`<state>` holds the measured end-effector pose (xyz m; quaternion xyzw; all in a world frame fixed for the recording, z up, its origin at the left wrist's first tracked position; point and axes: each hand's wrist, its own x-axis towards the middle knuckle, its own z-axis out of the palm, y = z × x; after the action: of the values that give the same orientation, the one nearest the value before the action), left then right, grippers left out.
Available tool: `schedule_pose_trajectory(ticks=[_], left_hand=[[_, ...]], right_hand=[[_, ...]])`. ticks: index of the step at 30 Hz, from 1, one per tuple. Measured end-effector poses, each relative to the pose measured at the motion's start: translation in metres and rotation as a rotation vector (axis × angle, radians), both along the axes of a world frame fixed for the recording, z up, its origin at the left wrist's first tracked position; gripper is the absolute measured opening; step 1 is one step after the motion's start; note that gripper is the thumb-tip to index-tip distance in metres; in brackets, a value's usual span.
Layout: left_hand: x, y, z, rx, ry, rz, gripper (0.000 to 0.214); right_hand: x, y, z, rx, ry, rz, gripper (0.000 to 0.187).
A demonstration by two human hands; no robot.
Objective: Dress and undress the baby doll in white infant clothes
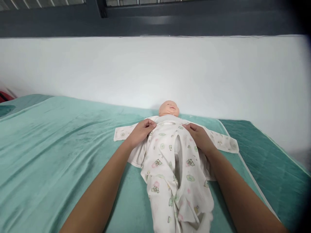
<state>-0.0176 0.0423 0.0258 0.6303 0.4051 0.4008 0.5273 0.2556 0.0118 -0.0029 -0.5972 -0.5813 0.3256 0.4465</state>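
Note:
A baby doll (pixel 168 108) lies on its back, its head toward the wall. It wears a white long-sleeved shirt (pixel 224 143) with its sleeves spread out to both sides. Over the body lie white baby pants (pixel 161 161) printed with small green and pink figures, with a long open slit down the middle. My left hand (pixel 142 131) pinches the upper left edge of the pants near the doll's chest. At the upper right edge, my right hand (pixel 198 136) grips the cloth between thumb and fingers. The doll's legs are hidden by the pants.
A light green blanket (pixel 60 145) with soft folds lies under the doll. Darker green cloth (pixel 269 152) extends on the right. Behind stands a white wall (pixel 97 71) below a dark grey bar (pixel 155 21). Something red (pixel 6 96) shows at the far left.

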Motion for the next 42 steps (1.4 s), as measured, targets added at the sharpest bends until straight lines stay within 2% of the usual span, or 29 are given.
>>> schedule_pose_trajectory(ticks=[5,9,12,14,16,19,22,25,28,31,38,40,42], left_hand=[[-0.001,-0.010,-0.006,-0.095,-0.184,0.087,0.018],[-0.004,-0.016,-0.010,-0.062,-0.200,0.150,0.023],[-0.011,-0.022,-0.012,-0.018,-0.171,0.124,0.024],[-0.015,-0.025,-0.012,0.009,-0.107,0.094,0.026],[-0.017,-0.027,-0.013,0.034,0.001,0.079,0.030],[-0.011,-0.025,-0.016,0.104,0.195,0.151,0.025],[0.000,-0.022,-0.020,0.216,0.383,0.313,0.010],[0.009,-0.022,-0.020,0.308,0.493,0.393,0.011],[0.012,-0.023,-0.018,0.315,0.531,0.361,0.017],[0.008,-0.022,-0.017,0.235,0.508,0.296,0.020],[-0.008,-0.019,-0.017,0.013,0.255,0.095,0.022],[-0.011,-0.020,-0.015,-0.037,0.215,0.032,0.016],[-0.012,-0.021,-0.012,-0.071,0.209,-0.031,0.020]], right_hand=[[0.012,-0.014,-0.001,-0.041,-0.005,0.149,0.037],[0.019,-0.022,-0.004,-0.073,0.048,0.224,0.020],[0.021,-0.024,-0.007,-0.074,-0.024,0.240,0.015],[0.019,-0.023,-0.008,-0.058,-0.121,0.188,0.015],[0.016,-0.021,-0.009,-0.042,-0.248,0.077,0.013],[0.010,-0.019,-0.007,-0.066,-0.399,-0.058,0.011],[0.005,-0.018,-0.003,-0.106,-0.471,-0.037,0.012],[0.004,-0.018,0.000,-0.116,-0.498,0.046,0.017],[0.005,-0.019,0.003,-0.112,-0.470,0.101,0.021],[0.006,-0.020,0.003,-0.098,-0.376,0.120,0.025],[0.007,-0.021,-0.006,-0.132,-0.011,0.147,0.040],[0.006,-0.022,-0.007,-0.161,0.070,0.160,0.043],[0.003,-0.023,-0.007,-0.191,0.153,0.166,0.044]])
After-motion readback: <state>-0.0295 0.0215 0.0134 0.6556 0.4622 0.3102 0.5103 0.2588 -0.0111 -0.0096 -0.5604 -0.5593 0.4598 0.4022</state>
